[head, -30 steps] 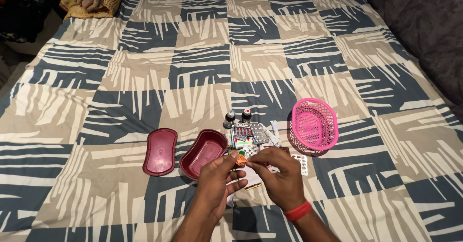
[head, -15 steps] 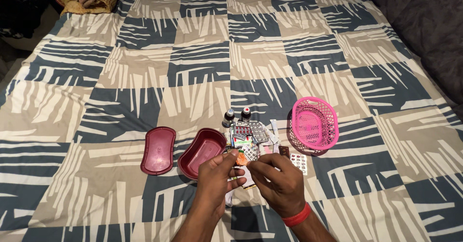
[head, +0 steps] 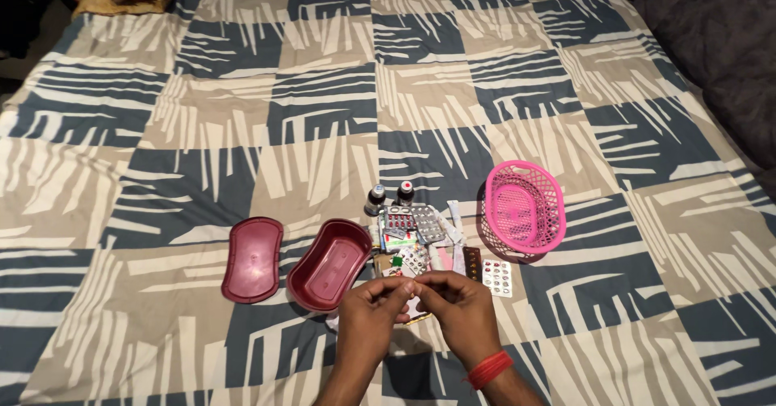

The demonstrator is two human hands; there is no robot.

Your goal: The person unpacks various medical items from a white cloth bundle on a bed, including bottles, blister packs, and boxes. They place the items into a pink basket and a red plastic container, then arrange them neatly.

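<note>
1. Spread across the whole head view is a bedspread (head: 242, 131) in a patchwork of beige and dark blue squares with white leaf-like strokes; a dark grey upholstered edge runs along the right side, and a heap of yellowish cloth sits at the far left corner.

2. Near the bedspread's near edge, both hands meet over the middle. The left hand (head: 368, 321) and the right hand (head: 461, 317) have their fingertips pinched together on one small thing between them; it is too small and too covered to tell what it is, though it looks like a pale scrap or strip. A red band (head: 489, 370) circles the right wrist.

3. The small thing lies right between the two sets of fingertips, equally near both hands, above the near end of a pile of pill strips (head: 416, 236). Its long axis cannot be told.

4. Just beyond the hands, the pill strips lie in a loose heap, silver, red and green, with one spotted card (head: 497, 277) at the right. Two small dark bottles (head: 390, 197) stand upright at the heap's far side.

5. Left of the heap sits an open maroon box (head: 331, 264), empty, and its maroon lid (head: 253, 259) lies just beside it, further left.

6. Right of the heap, a pink basket (head: 525, 208) stands tipped on its side.
</note>
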